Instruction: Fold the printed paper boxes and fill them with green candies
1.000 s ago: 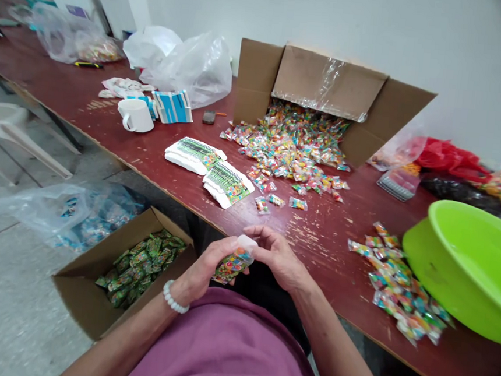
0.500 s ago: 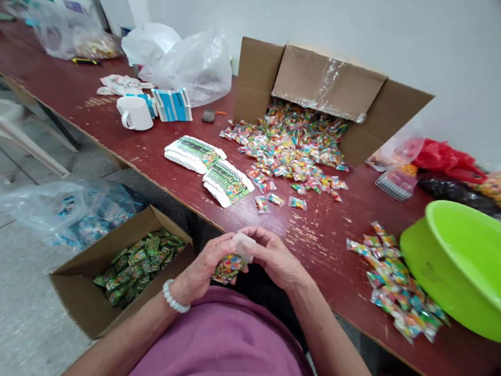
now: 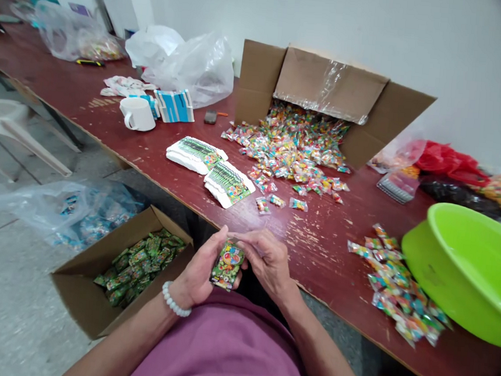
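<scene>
A small green printed packet point(image 3: 227, 263) is held upright between my hands, near my lap at the table's edge. My left hand point(image 3: 202, 268), with a pale bead bracelet at the wrist, grips the packet's side. The fingers of my right hand point(image 3: 268, 260) pinch at its top edge. Two fanned stacks of flat green packets, a left stack point(image 3: 196, 154) and a right stack point(image 3: 229, 185), lie on the table beyond. Wrapped candies point(image 3: 289, 144) spill from a tipped cardboard box point(image 3: 330, 84). Below left, an open carton point(image 3: 79, 290) holds many green packets point(image 3: 138, 266).
On the red table point(image 3: 325, 241) stand a white mug point(image 3: 137, 114) and a green basin point(image 3: 466, 277) beside a candy pile point(image 3: 400, 286). Plastic bags point(image 3: 195, 69) lie at the back. A white stool point(image 3: 2, 116) and a bag of blue packets point(image 3: 94, 215) are at left.
The packet's printed face has turned into fuller view, and its white top flap no longer shows. My right hand has closed in over the top edge.
</scene>
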`<action>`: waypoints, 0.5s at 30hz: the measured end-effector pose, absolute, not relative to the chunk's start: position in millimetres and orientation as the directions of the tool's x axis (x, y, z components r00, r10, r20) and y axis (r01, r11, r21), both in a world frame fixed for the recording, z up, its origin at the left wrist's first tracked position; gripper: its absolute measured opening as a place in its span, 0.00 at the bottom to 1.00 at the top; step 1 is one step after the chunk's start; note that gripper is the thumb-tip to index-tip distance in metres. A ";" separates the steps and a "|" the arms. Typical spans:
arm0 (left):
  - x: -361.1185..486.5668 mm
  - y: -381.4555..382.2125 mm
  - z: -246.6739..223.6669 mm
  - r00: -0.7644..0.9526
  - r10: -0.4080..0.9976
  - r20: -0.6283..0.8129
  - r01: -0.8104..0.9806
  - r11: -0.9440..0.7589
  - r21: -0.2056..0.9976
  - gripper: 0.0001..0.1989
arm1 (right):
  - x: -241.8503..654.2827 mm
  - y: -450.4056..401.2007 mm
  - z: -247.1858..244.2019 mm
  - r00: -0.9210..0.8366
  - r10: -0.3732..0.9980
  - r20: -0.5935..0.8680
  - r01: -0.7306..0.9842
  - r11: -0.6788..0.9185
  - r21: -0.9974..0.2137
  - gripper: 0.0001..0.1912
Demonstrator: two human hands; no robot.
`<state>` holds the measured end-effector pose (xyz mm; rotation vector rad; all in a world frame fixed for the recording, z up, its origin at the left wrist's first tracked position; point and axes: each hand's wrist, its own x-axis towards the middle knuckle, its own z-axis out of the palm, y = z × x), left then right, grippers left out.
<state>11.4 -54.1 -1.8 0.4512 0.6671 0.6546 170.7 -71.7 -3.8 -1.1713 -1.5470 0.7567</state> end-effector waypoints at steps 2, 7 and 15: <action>10.9 -53.0 -0.6 0.619 0.671 -0.408 -0.414 0.720 0.556 0.21 | 172.2 -73.8 -5.9 -0.058 0.936 0.347 0.311 0.348 -0.885 0.09; 15.4 -55.7 1.2 0.475 0.764 -0.437 -0.371 0.624 0.688 0.20 | 170.5 -74.3 -9.4 -0.107 0.994 0.032 -0.040 0.027 -0.999 0.09; 17.3 -56.9 -1.6 0.462 0.762 -0.454 -0.331 0.622 0.709 0.29 | 165.3 -63.2 -3.4 -0.119 0.993 -0.025 -0.167 -0.045 -0.985 0.11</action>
